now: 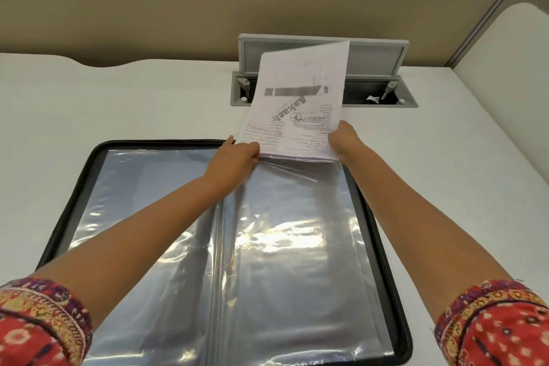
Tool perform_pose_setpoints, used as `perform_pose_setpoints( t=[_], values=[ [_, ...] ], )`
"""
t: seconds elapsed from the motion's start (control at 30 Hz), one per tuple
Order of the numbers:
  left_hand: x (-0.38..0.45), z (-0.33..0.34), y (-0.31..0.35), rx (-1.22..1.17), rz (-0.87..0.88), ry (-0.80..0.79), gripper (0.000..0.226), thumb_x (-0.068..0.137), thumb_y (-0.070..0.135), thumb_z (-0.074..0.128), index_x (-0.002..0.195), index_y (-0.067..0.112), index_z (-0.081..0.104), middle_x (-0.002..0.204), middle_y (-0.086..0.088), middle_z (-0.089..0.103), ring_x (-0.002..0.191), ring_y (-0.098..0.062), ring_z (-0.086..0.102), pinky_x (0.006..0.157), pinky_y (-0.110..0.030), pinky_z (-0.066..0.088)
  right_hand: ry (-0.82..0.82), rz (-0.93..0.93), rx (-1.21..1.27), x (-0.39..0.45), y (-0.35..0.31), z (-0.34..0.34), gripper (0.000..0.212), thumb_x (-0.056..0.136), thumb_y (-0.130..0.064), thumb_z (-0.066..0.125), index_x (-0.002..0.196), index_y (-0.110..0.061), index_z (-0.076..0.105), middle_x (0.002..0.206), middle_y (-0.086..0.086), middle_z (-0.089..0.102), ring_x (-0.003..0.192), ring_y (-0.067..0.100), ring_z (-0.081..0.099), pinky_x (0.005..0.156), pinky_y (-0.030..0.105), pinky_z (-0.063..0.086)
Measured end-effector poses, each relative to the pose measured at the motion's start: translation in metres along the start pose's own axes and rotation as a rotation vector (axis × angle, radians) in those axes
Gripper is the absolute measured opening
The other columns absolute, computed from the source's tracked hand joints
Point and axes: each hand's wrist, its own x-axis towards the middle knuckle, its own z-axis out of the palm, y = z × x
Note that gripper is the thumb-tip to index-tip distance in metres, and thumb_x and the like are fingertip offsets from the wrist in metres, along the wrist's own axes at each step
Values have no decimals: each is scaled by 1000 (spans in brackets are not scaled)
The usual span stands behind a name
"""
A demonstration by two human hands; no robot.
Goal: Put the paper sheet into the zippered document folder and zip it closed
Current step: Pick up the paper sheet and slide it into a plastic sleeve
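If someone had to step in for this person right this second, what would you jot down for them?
Left hand: grips the near left corner of the printed white paper sheets.
Right hand: grips the near right corner of the same sheets.
The sheets are raised over the far edge of the black zippered document folder, which lies open flat on the white desk; its clear plastic sleeves face up.
Done: folder opened, paper lined up at the top opening of the right-hand sleeve.
Left: slide the paper down into the sleeve, fold the folder shut, zip it closed.
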Motion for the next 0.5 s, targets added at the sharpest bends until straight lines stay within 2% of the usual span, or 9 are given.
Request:
perform_pose_setpoints(
  t=[0.07,0.13,0.2,0.33,0.43,0.5],
  values=[
    [1,-6,-3,-122,-27,6,10,86,6,54,91,4,61,112,-15,61,105,-32,53,109,-40,26,45,-77,-15,-3,-1,0,36,91,3,34,126,1,42,132,16,50,118,32,49,93,35,43],
    [2,-9,-8,-116,-25,47,10,81,7,62,90,4,66,129,-14,50,118,-30,46,104,-39,31,66,-132,-6,-2,-4,0,38,91,3,33,127,-4,42,130,14,51,116,30,50,93,36,44],
    [3,-11,-14,-76,-71,97,10,79,9,66,88,4,67,134,-12,46,121,-30,43,99,-35,32,69,-172,13,-1,-10,-2,39,91,3,33,128,-9,41,128,12,52,114,28,52,91,36,47],
    [1,-16,-25,-133,-194,128,7,81,8,63,87,4,66,121,-10,51,107,-27,50,87,-35,41,54,-282,-30,0,-30,-8,35,92,2,34,125,-8,43,124,9,54,107,24,52,82,29,43],
    [-3,-16,-30,-197,-256,121,7,82,6,60,88,6,64,101,-9,60,89,-24,56,74,-33,45,48,-338,-61,3,-45,-10,36,92,1,34,124,-10,45,124,7,55,107,24,53,81,29,42],
    [-6,-16,-29,-209,-257,133,10,83,7,59,91,7,63,96,-10,63,84,-23,57,71,-33,45,33,-334,-45,7,-51,-10,37,92,3,33,125,-11,45,124,7,55,104,23,53,80,29,42]
  ],
)
